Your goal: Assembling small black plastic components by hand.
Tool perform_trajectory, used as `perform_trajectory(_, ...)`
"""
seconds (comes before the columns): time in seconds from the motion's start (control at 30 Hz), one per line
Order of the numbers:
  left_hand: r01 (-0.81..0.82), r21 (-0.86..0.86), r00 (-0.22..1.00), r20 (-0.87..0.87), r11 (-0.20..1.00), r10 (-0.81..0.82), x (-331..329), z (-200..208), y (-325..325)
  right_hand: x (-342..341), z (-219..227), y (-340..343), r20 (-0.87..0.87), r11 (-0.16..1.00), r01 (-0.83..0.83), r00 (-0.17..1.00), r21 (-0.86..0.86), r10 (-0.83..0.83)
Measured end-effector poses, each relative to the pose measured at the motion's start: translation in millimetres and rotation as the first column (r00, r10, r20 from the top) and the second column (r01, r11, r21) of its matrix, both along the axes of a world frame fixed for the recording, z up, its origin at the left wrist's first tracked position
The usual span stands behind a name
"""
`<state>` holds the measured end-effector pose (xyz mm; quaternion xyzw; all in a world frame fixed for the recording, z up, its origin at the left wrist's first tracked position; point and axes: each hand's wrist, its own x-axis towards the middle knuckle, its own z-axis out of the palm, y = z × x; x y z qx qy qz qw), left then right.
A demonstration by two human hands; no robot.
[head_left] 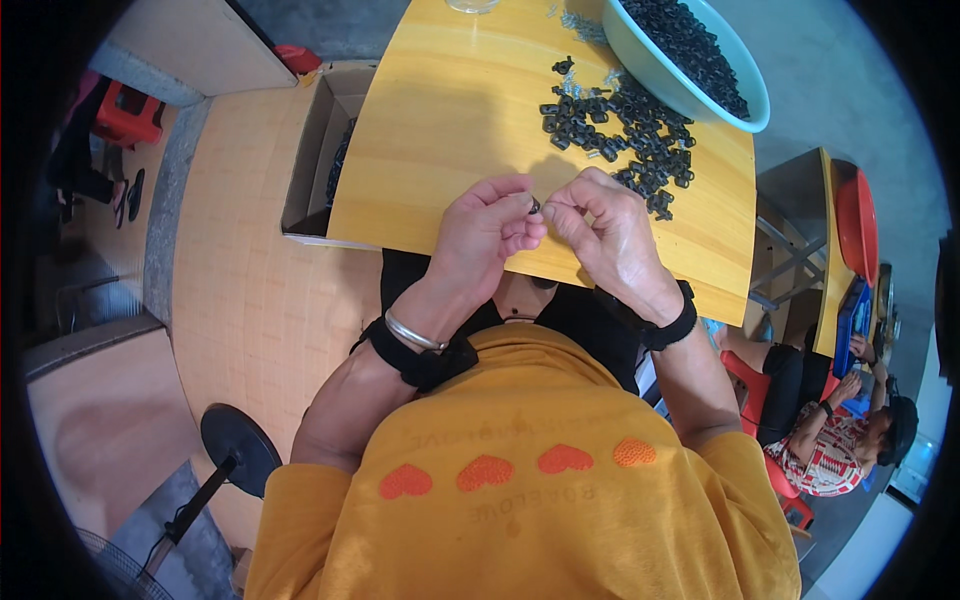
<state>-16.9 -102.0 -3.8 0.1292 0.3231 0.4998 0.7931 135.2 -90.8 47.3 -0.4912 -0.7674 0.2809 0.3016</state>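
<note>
In the head view, the left hand (490,222) pinches a small black plastic piece (535,206) over the wood-grain table (420,140) near its front edge, the right hand (602,228) bunched just beside it, its hold impossible to tell, so a slipping fingertip could drop the piece over that edge or among the loose black plastic parts (640,110).

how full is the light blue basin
Not empty: the basin holds many small black parts, covering most of its visible inside; how deep, I cannot tell.
</note>
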Motion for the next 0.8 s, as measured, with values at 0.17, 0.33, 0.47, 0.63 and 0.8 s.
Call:
perform_trajectory(0.17,0.008,-0.012,0.998,-0.062,1.0,-0.009,3,-2,-4,-1,-1,0,0.006,0.997,0.018,1.0,0.081,-0.018)
perform_trajectory(0.33,0.054,-0.026,0.993,0.105,0.998,-0.051,3,-6,-2,0,-15,0,-0.197,0.99,0.064,0.976,-0.123,-0.088)
perform_trajectory(0.47,0.082,-0.016,0.983,0.167,0.997,-0.078,4,-8,-2,2,-21,4,-0.559,0.842,-0.131,0.799,-0.523,-0.223)
perform_trajectory(0.63,0.119,-0.048,0.961,0.258,0.992,-0.103,5,-7,-2,5,-29,8,-0.646,0.744,-0.244,0.697,-0.622,-0.311)
perform_trajectory(0.8,0.121,-0.026,0.962,0.249,0.992,-0.11,8,-7,0,7,-31,6,-0.666,0.779,-0.249,0.695,-0.576,-0.27)
